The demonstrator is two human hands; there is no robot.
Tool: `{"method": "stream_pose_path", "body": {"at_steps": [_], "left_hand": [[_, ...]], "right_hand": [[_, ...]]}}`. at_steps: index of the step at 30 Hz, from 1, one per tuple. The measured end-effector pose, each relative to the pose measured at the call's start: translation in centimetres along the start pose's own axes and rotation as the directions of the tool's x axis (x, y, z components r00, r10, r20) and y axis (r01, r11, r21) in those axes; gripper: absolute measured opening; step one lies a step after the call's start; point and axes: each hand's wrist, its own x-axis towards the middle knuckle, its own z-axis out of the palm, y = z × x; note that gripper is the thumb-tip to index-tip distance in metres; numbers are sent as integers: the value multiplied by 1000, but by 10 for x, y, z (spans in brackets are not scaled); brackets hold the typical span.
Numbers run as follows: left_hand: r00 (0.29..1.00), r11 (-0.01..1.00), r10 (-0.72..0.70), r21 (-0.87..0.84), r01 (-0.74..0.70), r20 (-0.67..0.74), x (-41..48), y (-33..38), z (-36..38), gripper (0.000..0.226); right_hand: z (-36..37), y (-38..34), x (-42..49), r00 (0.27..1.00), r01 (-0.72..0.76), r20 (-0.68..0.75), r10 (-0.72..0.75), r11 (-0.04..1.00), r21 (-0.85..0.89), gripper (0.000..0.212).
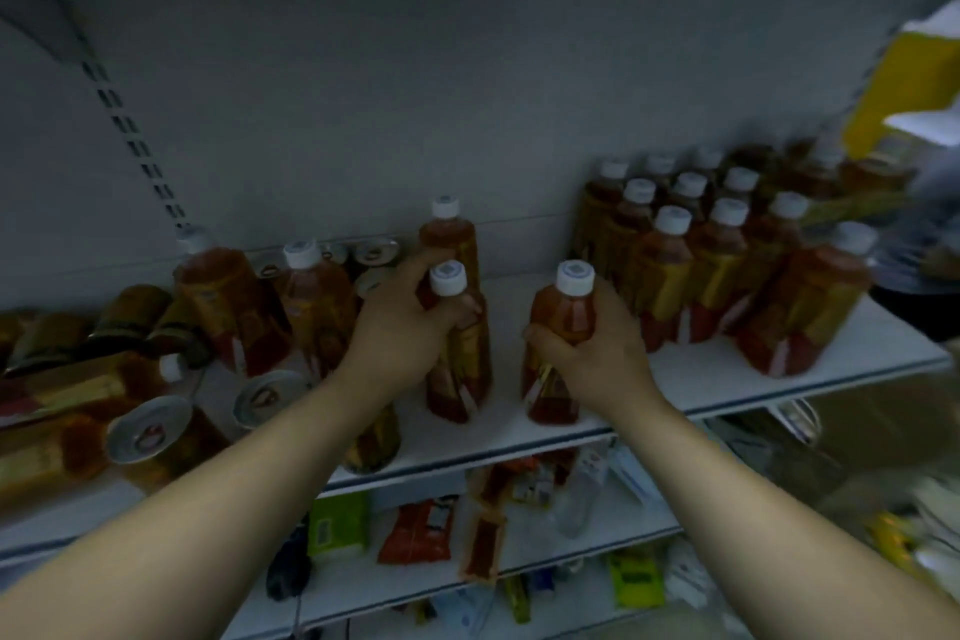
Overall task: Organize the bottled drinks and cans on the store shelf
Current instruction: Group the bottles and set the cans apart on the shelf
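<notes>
My left hand (pixel 402 327) grips the neck of an upright amber tea bottle (pixel 462 379) with a white cap, in the middle of the white shelf (pixel 701 374). My right hand (pixel 587 353) is wrapped around a second, similar bottle (pixel 563 312) just to its right, standing near the shelf's front edge. Another bottle (pixel 449 234) stands behind the left one. On the right, several white-capped bottles (pixel 717 255) stand in tidy rows. To the left, two bottles (pixel 270 296) stand upright among cans (pixel 150 431) and bottles lying on their sides (pixel 78 390).
Cans (pixel 374 252) stand at the back wall behind my left hand. A yellow package (pixel 904 83) hangs at the upper right. The lower shelves (pixel 597 551) hold snack packets and small boxes. Bare shelf shows between the two held bottles and the right-hand rows.
</notes>
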Motion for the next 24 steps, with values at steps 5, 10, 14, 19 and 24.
{"method": "stream_pose_path", "body": {"at_steps": [5, 10, 14, 19, 24], "left_hand": [[992, 999, 51, -9, -51, 113, 0, 19, 40, 37], [991, 997, 58, -66, -50, 123, 1, 42, 87, 41], [992, 996, 38, -89, -27, 120, 10, 60, 127, 41], [1000, 995, -7, -101, 10, 31, 17, 80, 175, 41], [999, 993, -26, -112, 22, -39, 7, 84, 189, 36]], "right_hand": [[-44, 20, -7, 983, -133, -152, 105, 974, -185, 63], [-99, 37, 3, 973, -162, -231, 27, 792, -589, 82], [-138, 53, 15, 980, -88, -185, -66, 694, -714, 89], [-177, 76, 34, 983, 74, -50, -176, 630, -773, 99], [-192, 97, 42, 962, 216, 56, -266, 626, -750, 104]]}}
